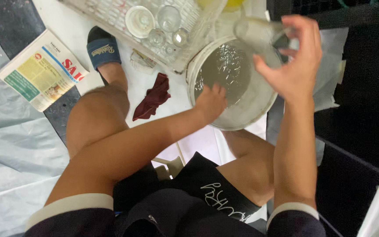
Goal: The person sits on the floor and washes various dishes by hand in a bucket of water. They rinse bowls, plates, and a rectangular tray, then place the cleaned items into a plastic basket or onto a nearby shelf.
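Observation:
I sit over a white bucket (251, 112) filled with murky grey water. My left hand (211, 102) reaches into the bucket at its near rim, fingers dipped in the water; whether it holds anything under the surface is hidden. My right hand (292, 59) is raised above the bucket's right side and grips a clear drinking glass (255, 33), tilted on its side with the mouth pointing left.
A white plastic rack (110, 15) at the top holds several upturned clear glasses (140, 20). A dark red cloth (153, 98) lies on the floor by my left knee. A folded newspaper (40, 70) lies left. My foot wears a blue slipper (103, 52).

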